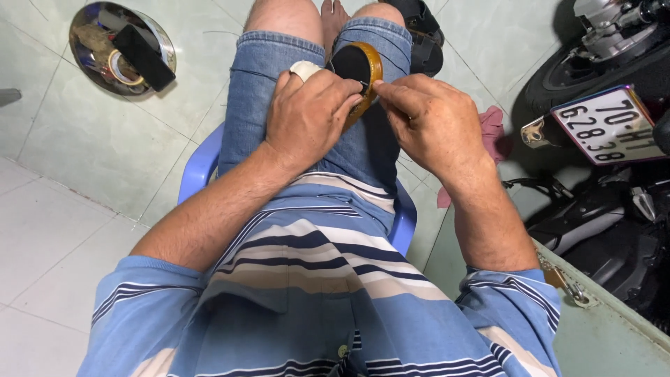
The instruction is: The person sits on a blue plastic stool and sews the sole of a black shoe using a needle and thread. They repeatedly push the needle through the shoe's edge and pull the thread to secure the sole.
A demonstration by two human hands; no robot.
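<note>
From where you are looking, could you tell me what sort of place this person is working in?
Probably a home entrance or garage used as a small repair spot: a tiled floor, a parked motorbike close by, and a blue plastic chair where both hands work on a shoe.

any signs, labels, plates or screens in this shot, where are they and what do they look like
Licence plate: right edge, on the rear of the black motorbike; a white rectangle with dark characters in two rows and a purplish frame, tilted.
Round metal tin: top left on the tiled floor; it holds tape rolls and a flat black rectangular object whose face is dark.
No other labels or screens show, and none near the hands.
</note>
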